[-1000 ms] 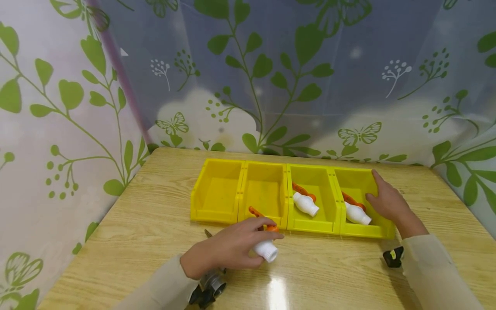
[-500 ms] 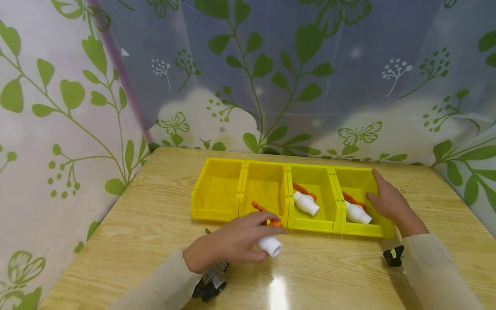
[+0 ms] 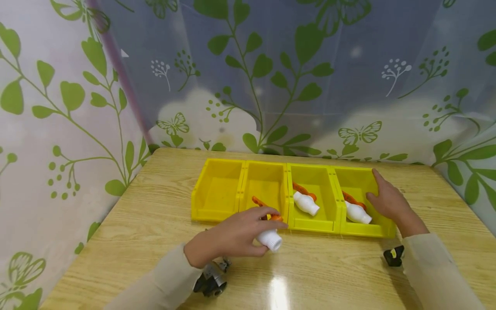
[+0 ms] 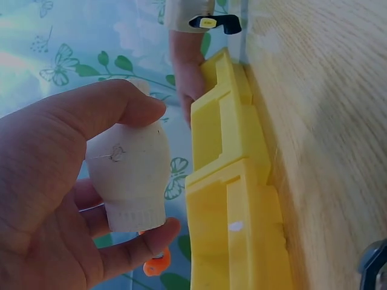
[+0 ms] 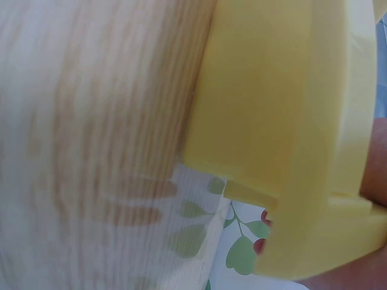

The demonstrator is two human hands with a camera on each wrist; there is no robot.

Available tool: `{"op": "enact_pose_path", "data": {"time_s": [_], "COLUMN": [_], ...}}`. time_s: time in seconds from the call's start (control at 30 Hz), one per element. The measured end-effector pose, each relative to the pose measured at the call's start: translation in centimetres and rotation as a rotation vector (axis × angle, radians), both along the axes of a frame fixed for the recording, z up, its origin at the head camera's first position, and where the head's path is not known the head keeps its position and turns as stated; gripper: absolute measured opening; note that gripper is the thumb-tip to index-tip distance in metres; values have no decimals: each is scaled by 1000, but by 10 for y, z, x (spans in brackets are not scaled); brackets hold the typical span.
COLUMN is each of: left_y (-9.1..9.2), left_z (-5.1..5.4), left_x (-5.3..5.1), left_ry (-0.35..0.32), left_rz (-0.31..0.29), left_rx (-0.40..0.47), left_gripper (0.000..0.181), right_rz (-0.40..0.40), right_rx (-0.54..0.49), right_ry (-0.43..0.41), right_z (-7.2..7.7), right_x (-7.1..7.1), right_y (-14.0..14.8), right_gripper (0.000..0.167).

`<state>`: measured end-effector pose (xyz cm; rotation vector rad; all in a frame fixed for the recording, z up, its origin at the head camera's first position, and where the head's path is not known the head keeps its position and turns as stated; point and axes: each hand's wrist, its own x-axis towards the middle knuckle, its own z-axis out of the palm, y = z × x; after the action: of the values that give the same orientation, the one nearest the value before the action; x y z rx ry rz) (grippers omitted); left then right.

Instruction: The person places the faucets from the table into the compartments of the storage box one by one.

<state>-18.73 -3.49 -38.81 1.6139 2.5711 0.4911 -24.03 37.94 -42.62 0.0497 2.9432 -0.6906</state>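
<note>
Left hand (image 3: 238,234) has shifted slightly toward the surface's (image 3: 329,271) far edge; its grip pinches a white bulbous piece (image 3: 270,240), ribbed-necked, faintly marked, and an orange piece (image 4: 157,264), beside the yellow bins (image 3: 215,214). Right hand (image 3: 390,203) clasps the rightmost bin's (image 3: 368,232) right wall.

No text is legible; the yellow label (image 4: 208,23) on the black wrist camera (image 4: 231,25) is unreadably small.

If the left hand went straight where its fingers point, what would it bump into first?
Probably the third yellow bin from the left, at its front edge, but the left hand looks raised, so it might pass above.
</note>
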Motion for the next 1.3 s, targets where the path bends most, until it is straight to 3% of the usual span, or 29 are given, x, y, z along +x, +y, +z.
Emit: {"op": "enact_pose_path", "data": {"time_s": [0.27, 0.67, 0.83, 1.13, 1.3], "left_y": [-1, -3, -4, -3, -2], "left_z": [6, 13, 16, 20, 19], "left_x": [-1, -8, -12, -15, -16], "left_ry": [2, 83, 94, 49, 52], "left_rz": [4, -40, -54, -34, -38], "left_rx": [-1, -8, -1, -94, -81], "left_gripper": [48, 28, 30, 42, 41], "right_rz": [0, -1, -5, 0, -2], "right_rx": [8, -6, 1, -4, -3], "right_ry": [1, -4, -5, -3, 3], "right_z": [-1, -2, -1, -1, -1], "right_x": [0, -1, -1, 0, -1], "right_y": [0, 1, 1, 1, 1], "right_gripper": [80, 80, 80, 80, 79]}}
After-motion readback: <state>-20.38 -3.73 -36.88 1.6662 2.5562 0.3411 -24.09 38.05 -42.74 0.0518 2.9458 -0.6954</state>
